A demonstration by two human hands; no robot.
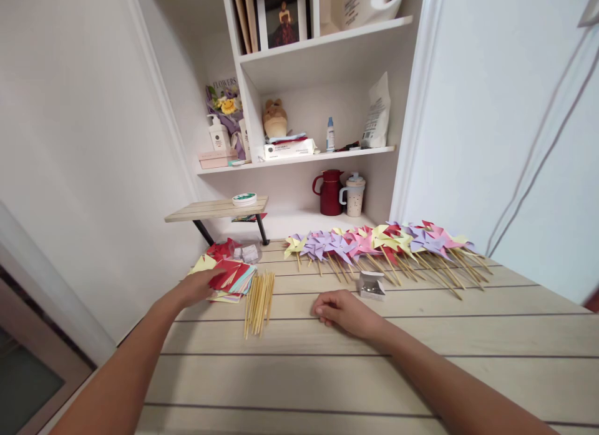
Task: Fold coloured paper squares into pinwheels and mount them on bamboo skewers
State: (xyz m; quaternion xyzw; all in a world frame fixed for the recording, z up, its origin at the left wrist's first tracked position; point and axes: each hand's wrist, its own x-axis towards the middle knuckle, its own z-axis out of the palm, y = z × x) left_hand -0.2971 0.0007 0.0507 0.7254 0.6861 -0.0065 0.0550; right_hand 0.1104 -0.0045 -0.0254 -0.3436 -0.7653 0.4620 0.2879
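Note:
My left hand (pixel 197 288) is at the left side of a stack of coloured paper sheets (pixel 236 276), its fingers reaching over the sheets; the fingertips are slightly blurred. Red, pale yellow and light blue show in that stack. To its right lies a bundle of thin wooden sticks (pixel 259 304). My right hand (pixel 344 311) rests on the table with curled fingers, and nothing shows in it. Just beyond it stands a small open white box (pixel 372 286) with small dark contents. Finished paper pinwheels (pixel 327 244) on sticks lie in a row along the back.
A small raised wooden stand (pixel 218 208) on black legs carries a round white tin (pixel 244 200). Beneath it sits a clear plastic box (pixel 247 253). A red jug (pixel 331 193) and a lidded cup (pixel 354 196) stand behind the plank-patterned table (pixel 299 385), below the shelves.

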